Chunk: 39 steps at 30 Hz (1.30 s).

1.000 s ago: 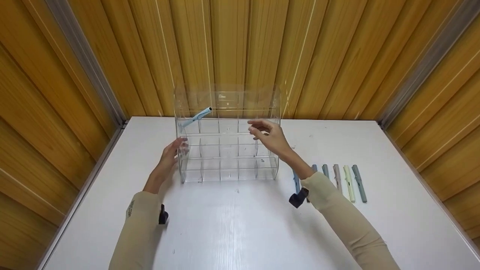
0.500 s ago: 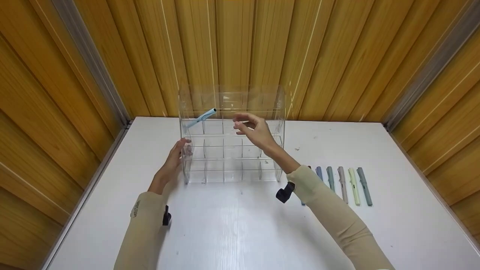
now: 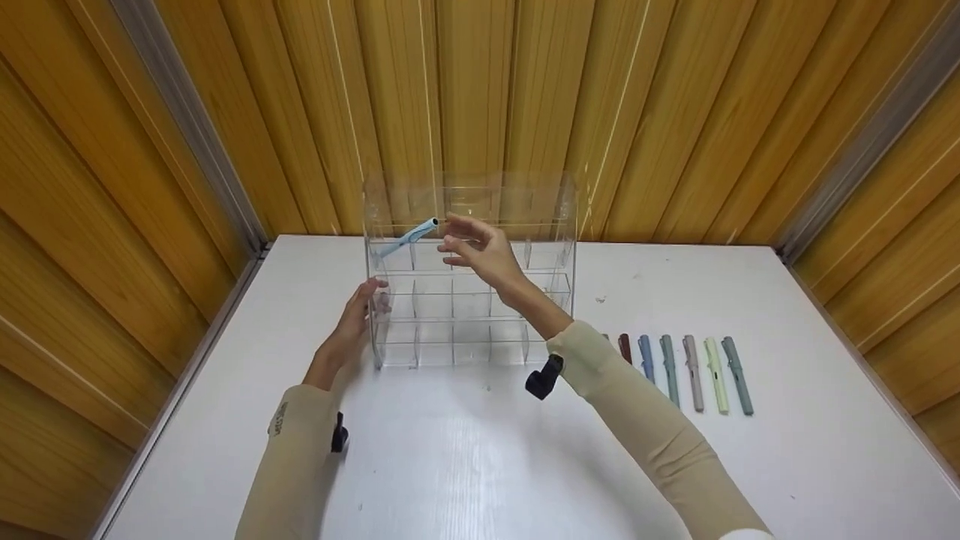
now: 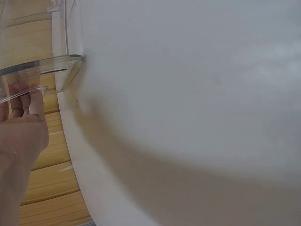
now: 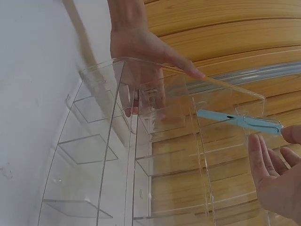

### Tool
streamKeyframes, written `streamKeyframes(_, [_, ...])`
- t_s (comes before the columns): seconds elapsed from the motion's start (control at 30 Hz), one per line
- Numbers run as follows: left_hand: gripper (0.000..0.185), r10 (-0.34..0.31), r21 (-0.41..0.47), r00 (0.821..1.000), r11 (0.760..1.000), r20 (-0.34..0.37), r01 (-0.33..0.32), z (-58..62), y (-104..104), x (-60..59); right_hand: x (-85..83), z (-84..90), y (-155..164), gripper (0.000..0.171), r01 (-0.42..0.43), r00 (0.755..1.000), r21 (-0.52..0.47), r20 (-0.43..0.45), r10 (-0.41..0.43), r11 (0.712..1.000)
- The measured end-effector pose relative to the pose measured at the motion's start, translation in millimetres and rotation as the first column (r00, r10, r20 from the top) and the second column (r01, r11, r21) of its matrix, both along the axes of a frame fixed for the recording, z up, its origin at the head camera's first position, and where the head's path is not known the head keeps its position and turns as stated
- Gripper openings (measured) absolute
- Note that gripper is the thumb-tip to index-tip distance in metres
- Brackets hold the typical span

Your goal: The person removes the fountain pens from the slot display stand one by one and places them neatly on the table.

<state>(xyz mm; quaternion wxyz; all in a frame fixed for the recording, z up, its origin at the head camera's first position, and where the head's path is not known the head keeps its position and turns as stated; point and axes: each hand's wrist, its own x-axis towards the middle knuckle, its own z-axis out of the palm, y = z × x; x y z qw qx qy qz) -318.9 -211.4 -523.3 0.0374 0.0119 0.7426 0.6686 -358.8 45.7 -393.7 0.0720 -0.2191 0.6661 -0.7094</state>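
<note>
A clear acrylic organizer [image 3: 469, 292] with rows of compartments stands at the 12 o'clock side of the white desk [image 3: 465, 450], against the wood-panelled wall. The left hand [image 3: 352, 319] rests at its 9 o'clock side wall, its fingers laid straight against the plastic and its thumb over the front edge; that grip is released, only bracing. A light blue pen [image 3: 405, 237] leans tilted in the top-left compartment, its cap end up toward 2 o'clock. The right hand [image 3: 480, 251] hovers just beside that cap end, its fingers relaxed and spread, its grip released and holding nothing. At 3 o'clock of the organizer, a row of pens [image 3: 686, 364] lies side by side on the desk.
</note>
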Motion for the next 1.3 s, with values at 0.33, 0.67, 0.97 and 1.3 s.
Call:
streamKeyframes(0.33, [0.072,0.013,0.019,1.000,1.000,0.003,-0.014,-0.5,5.0,-3.4,-5.8,0.9,-17.1,0.051,-0.058,0.990,-0.042,0.123,0.063,0.997])
streamKeyframes(0.67, [0.072,0.007,0.016,1.000,1.000,0.011,-0.007,-3.1,16.0,-1.9,-5.6,-6.9,-27.6,0.040,-0.049,0.987,-0.038,0.150,0.055,0.998])
streamKeyframes(0.97, [0.066,0.005,0.008,1.000,1.000,0.006,-0.005,0.9,21.5,-3.3,-4.1,-7.4,-25.4,0.034,0.008,0.992,-0.023,0.129,-0.005,1.000])
streamKeyframes(1.3, [0.072,-0.004,0.009,1.000,1.000,-0.010,0.004,2.8,28.3,-8.9,3.1,-1.2,-12.6,0.032,0.088,0.984,-0.064,0.160,-0.077,0.994])
